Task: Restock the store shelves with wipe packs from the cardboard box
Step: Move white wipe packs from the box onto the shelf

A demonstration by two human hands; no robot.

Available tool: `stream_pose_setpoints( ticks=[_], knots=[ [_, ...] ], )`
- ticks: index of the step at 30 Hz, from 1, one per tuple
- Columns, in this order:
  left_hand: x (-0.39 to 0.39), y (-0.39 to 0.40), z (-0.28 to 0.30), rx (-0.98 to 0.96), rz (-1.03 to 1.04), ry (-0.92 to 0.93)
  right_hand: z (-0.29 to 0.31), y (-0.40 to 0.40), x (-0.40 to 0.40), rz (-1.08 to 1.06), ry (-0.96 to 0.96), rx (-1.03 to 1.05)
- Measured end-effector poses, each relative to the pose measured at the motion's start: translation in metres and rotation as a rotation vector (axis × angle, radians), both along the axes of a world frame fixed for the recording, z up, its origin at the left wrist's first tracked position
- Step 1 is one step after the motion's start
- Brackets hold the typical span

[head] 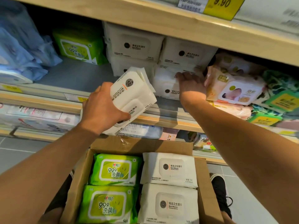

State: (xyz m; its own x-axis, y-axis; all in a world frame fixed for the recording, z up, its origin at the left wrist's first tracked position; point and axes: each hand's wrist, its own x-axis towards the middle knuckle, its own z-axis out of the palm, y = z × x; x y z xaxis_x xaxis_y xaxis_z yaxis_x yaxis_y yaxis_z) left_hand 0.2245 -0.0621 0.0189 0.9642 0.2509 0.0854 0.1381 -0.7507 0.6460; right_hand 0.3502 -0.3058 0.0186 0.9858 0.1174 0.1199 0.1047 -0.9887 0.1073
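Head view | shelf (77, 75) held white wipe stacks at back | cardboard box (203, 183) below me held green and white packs | my left hand (103, 109) clenched a white wipe pack (132, 96) before the shelf | my right hand (191, 84) lay open-fingered against a shelved white pack (165, 83).
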Motion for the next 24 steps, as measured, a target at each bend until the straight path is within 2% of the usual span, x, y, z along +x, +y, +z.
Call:
stream_pose_setpoints(
  ticks=[5,11,15,17,24],
  knots=[
    [-0.002,0.003,0.011,0.189,-0.036,-0.086,-0.009,0.002,-0.019,0.117,-0.010,0.018],
    [0.017,0.009,0.032,0.609,-0.082,-0.304,0.000,0.009,-0.052,0.152,0.006,-0.001],
    [0.050,0.004,0.030,0.817,-0.094,-0.283,-0.004,0.002,-0.056,0.122,0.022,0.022],
    [0.069,0.006,0.026,0.841,-0.099,-0.236,-0.006,-0.001,-0.056,0.133,0.019,0.035],
    [0.121,-0.014,0.000,0.742,-0.139,-0.065,-0.022,0.001,-0.051,0.143,-0.018,0.111]
  ],
)
